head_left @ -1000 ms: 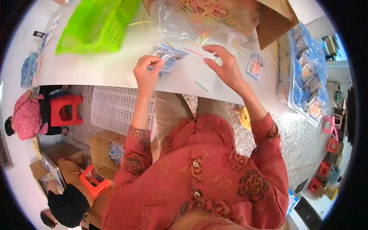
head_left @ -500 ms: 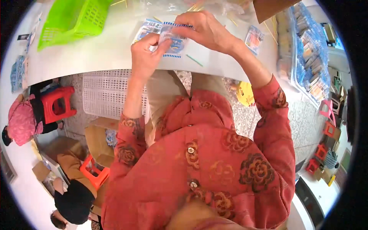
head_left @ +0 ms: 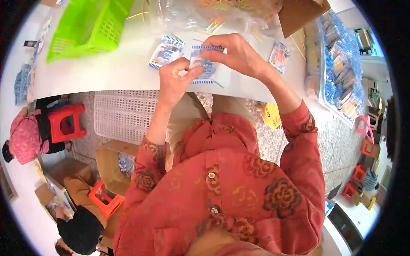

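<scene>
Squarely between the two hands, above the white table, I see a small blue-and-clear packet, its long axis running nearly from 12 to 6 o'clock, with striped bands across both short ends. From about 8 o'clock the left hand comes in, thumb and forefinger narrowed in a pinch on its lower left side; from 2 o'clock the right hand reaches over, thumb and fingers closed on its upper part. Taking that packet as the centre of the dial, a second packet lies at 10, its length slanting from 1 toward 7, and a third packet lies toward 3, leaning likewise, something pinkish showing through its film. Crinkled clear plastic and thin, straight coloured sticks spread around 12, beside a brown cardboard flap cut off by the upper edge. A glossy, perforated green basket sits between 9 and 10. The right hand's fingers hide part of the held packet; I can't make out what's inside, or whether it touches the tabletop.
</scene>
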The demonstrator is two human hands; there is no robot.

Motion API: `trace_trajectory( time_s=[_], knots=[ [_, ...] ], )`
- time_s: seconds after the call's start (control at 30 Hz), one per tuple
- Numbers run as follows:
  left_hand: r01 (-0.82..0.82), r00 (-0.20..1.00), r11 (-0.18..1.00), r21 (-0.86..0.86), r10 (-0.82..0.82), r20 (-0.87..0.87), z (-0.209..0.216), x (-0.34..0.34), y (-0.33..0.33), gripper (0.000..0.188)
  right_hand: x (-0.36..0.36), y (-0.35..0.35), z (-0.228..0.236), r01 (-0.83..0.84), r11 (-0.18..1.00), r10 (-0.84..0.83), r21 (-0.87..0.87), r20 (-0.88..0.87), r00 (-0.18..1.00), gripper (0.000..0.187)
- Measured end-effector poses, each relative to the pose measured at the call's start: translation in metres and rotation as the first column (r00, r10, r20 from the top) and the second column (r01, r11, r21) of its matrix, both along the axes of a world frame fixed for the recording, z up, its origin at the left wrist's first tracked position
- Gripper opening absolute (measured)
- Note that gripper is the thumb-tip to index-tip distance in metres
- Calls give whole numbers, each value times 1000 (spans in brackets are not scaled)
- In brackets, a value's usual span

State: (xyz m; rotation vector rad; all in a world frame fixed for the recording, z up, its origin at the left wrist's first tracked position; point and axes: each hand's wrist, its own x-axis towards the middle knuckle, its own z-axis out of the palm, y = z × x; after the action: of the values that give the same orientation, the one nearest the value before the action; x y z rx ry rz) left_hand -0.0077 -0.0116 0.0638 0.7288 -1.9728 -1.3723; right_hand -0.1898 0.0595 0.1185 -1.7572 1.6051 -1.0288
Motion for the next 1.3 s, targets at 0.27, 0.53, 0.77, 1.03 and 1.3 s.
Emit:
trace_trajectory(
  time_s=[0.27, 0.53, 0.77, 1.03, 1.3],
  knots=[
    [49, 999, 997, 54, -48, -22, 2, -3, 13, 13, -3, 6, 1, 17, 993, -8, 115, -78, 997, 16],
    [-14, 999, 996, 82, 17, -32, 0, -4, 17, 16, 3, 12, 1, 8, 1000, -8, 8, 10, 1000, 18],
    [-45, 992, 974, 221, 69, -105, -13, -1, 10, 17, 12, 20, 10, 145, 968, -148, -203, 1, 989, 32],
    [-37, 985, 991, 125, 57, -162, -11, -9, 23, 13, 24, 33, 13, -15, 914, -170, -404, -418, 892, 19],
    [-48, 988, 988, 148, 69, -138, -4, -6, 24, 11, 31, 40, 15, -100, 894, -151, -437, -504, 850, 22]
  ],
)
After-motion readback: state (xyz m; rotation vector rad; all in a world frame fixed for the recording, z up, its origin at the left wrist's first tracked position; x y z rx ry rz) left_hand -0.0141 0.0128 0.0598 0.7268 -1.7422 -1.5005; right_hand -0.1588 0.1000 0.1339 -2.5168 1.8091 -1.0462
